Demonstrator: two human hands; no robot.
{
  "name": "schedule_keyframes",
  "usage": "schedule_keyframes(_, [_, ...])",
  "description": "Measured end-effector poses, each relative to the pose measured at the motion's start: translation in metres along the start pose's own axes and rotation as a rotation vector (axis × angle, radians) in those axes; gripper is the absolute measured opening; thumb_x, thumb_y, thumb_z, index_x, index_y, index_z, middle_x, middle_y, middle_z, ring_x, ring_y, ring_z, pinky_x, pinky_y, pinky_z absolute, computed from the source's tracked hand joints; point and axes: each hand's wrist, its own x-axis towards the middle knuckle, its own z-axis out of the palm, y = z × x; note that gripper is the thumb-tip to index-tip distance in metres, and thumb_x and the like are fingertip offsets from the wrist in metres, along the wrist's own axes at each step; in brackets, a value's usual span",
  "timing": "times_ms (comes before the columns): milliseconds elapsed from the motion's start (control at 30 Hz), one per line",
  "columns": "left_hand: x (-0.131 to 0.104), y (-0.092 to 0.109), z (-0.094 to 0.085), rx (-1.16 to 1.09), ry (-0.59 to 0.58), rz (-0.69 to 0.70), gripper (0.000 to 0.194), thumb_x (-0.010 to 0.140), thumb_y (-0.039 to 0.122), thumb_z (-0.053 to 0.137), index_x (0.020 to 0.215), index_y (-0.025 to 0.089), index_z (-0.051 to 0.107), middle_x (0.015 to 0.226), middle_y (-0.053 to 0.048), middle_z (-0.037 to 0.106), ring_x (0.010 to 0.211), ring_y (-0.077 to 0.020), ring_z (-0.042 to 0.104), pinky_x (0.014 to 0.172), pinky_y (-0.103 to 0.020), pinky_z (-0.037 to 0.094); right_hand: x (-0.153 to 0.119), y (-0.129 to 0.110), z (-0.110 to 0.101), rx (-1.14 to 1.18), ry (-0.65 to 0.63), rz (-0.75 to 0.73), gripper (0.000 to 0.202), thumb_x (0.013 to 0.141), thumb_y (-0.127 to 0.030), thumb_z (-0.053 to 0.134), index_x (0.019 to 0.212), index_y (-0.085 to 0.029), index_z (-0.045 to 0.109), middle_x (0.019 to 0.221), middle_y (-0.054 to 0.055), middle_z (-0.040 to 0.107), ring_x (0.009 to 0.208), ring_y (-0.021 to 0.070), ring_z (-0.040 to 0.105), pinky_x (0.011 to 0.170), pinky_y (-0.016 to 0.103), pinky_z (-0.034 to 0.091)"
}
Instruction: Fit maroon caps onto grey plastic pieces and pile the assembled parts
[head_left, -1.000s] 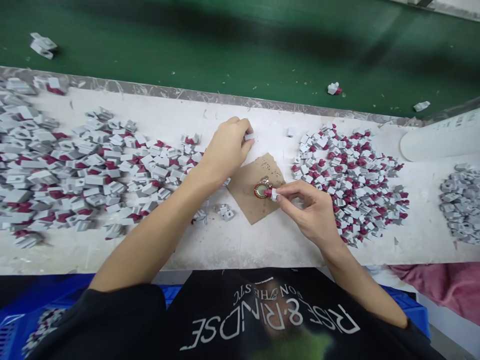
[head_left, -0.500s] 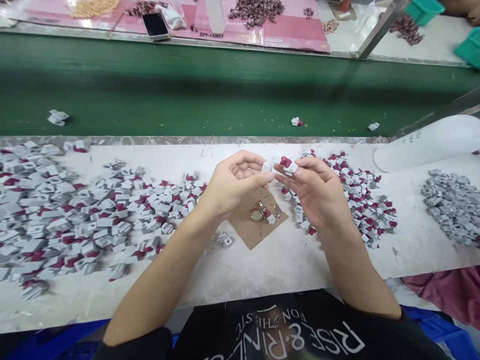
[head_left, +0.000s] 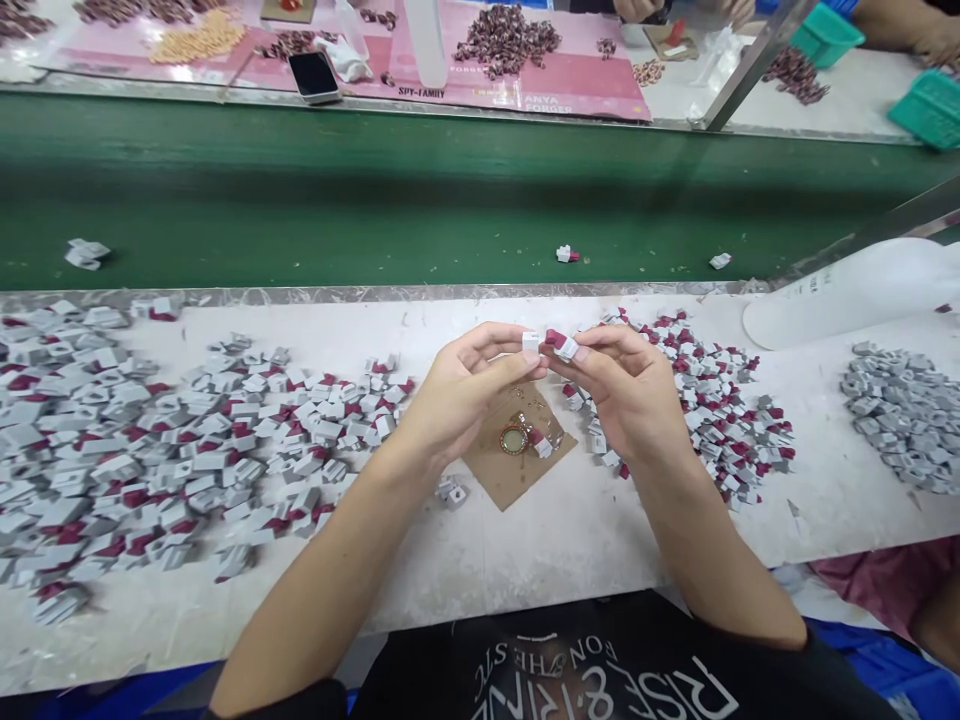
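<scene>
pinching white block (head_left: 531,342) near maroon-and-white piece (head_left: 561,345)

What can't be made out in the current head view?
Head view:
Grey piece: partly hidden by the left hand.
Red-and-grey piece: partly hidden by the right hand.
Left-side pile: cut off by left edge.
Round dish: contents too small to identify.

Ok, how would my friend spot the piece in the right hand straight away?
Below the wide green strip is a white table, where the left hand and right hand nearly meet. The maroon-and-white piece is pinched in the right hand. Unlike the pale piece in the left hand, it has a maroon end.
</scene>
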Motion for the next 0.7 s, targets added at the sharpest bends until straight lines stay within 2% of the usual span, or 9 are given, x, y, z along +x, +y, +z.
schedule_keyframes(133, [0.0007, -0.0017, 0.0, 0.014, -0.001, 0.009, 0.031, 0.083, 0.032, 0.103, 0.105, 0.022, 0.084, 0.101, -0.005, 0.085, 0.095, -0.0221, 0.084, 0.102, -0.041, 0.068, 0.0004, 0.0004, 0.0015, -0.014, 0.003, -0.003, 0.019, 0.093, -0.043, 0.092, 0.1, -0.029, 0.081, 0.113, 0.006, 0.085, 0.112, 0.0285, 0.085, 0.108, 0.056, 0.072])
schedule_keyframes(300, [-0.0008, -0.0008, 0.0011, 0.03, -0.01, 0.014, 0.031, 0.082, 0.033, 0.104, 0.105, 0.023, 0.085, 0.099, -0.005, 0.087, 0.097, -0.0216, 0.083, 0.099, -0.038, 0.067, 0.0016, 0.0014, 0.0029, 0.016, 0.03, 0.004, 0.014, 0.089, -0.035, 0.093, 0.097, -0.029, 0.084, 0.107, 0.004, 0.085, 0.104, 0.0257, 0.084, 0.104, 0.052, 0.072])
schedule_keyframes(500, [-0.0039, 0.0007, 0.0045, 0.148, 0.003, 0.036, 0.035, 0.08, 0.044, 0.107, 0.099, 0.025, 0.085, 0.098, -0.005, 0.086, 0.095, -0.0255, 0.083, 0.094, -0.042, 0.068, 0.0015, 0.0025, -0.0009, -0.153, 0.031, -0.03, 0.012, 0.089, -0.038, 0.094, 0.096, -0.029, 0.088, 0.094, 0.003, 0.085, 0.087, 0.0228, 0.08, 0.079, 0.041, 0.07])
schedule_keyframes(700, [-0.0052, -0.0013, 0.0025, 0.196, 0.03, 0.085, 0.033, 0.079, 0.046, 0.108, 0.098, 0.027, 0.088, 0.095, -0.006, 0.088, 0.09, -0.0272, 0.084, 0.086, -0.043, 0.07, -0.001, -0.0066, -0.0017, -0.159, -0.064, -0.008, 0.014, 0.093, -0.041, 0.094, 0.103, -0.031, 0.092, 0.105, 0.004, 0.09, 0.096, 0.0248, 0.084, 0.086, 0.044, 0.073])
